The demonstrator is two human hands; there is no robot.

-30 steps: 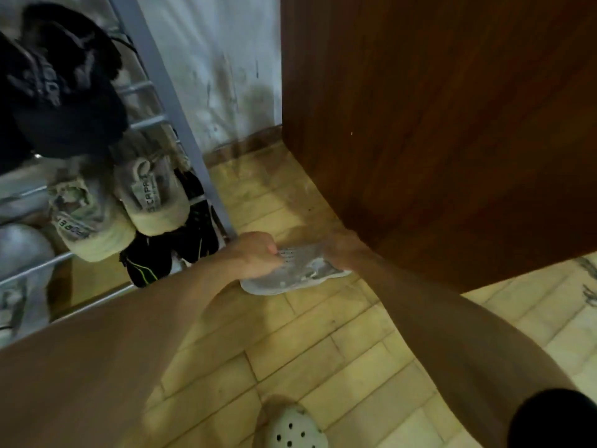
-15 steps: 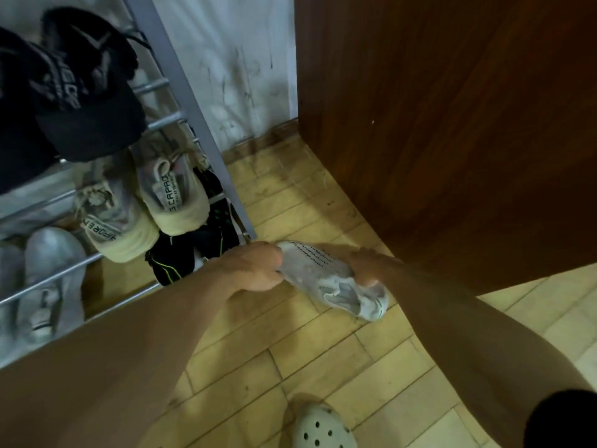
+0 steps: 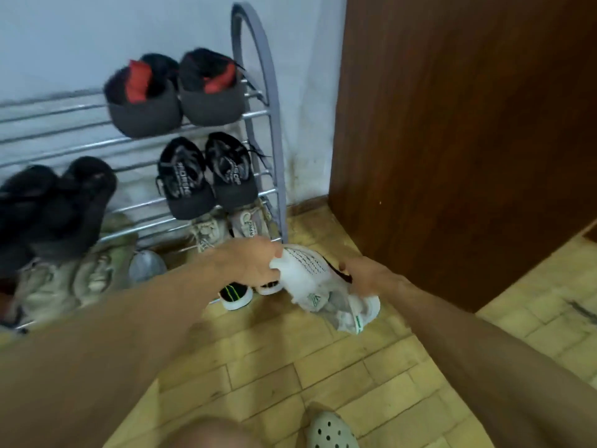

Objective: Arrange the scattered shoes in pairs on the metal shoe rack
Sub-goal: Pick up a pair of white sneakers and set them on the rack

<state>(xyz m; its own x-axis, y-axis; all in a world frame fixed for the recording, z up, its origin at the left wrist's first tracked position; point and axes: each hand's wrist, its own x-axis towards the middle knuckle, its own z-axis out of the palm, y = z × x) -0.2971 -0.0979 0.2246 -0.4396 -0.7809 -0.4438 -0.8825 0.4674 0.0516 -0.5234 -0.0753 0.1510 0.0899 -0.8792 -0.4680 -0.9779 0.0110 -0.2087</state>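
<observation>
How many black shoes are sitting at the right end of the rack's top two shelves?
4. Two red-lined black shoes sit side by side on the top shelf; two black sneakers sit directly below. Blurred dark shoes further left aren't counted.

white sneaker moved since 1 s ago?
Yes. The white sneaker, flat on the floor by the wooden door earlier, is now lifted in both hands, heel hanging down.

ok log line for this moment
left hand + right hand: holding white sneaker | above floor | beside shoe rack | not yet placed
</observation>
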